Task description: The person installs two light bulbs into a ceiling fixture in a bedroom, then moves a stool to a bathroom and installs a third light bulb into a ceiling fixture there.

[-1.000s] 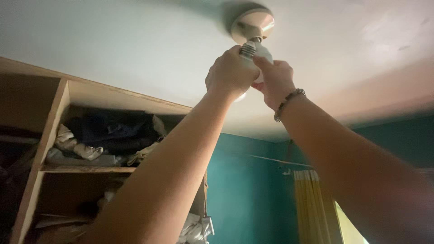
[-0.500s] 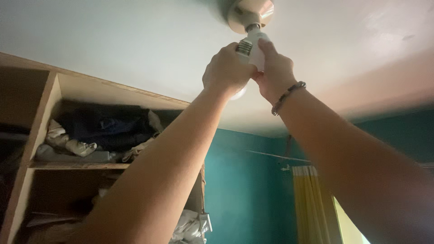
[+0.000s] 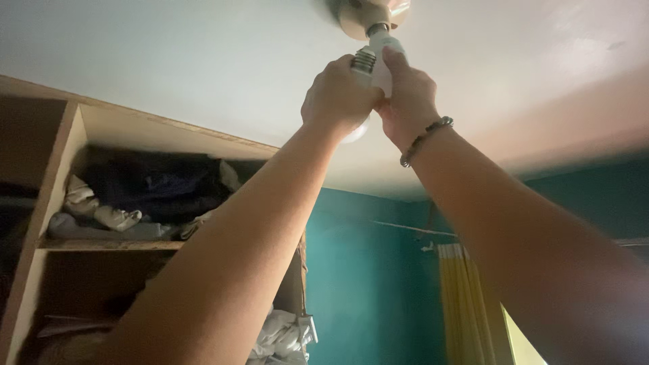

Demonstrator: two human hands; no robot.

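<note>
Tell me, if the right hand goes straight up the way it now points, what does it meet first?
Most likely the ceiling socket. The right hand points up along a white bulb whose top is at that fitting, with the ceiling around it. Depth is hard to judge.

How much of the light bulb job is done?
A loose bulb is already out, its metal screw end bare in the left hand. The right hand holds a white bulb up at the ceiling socket. Left to do: that bulb looks not fully seated yet.
</note>
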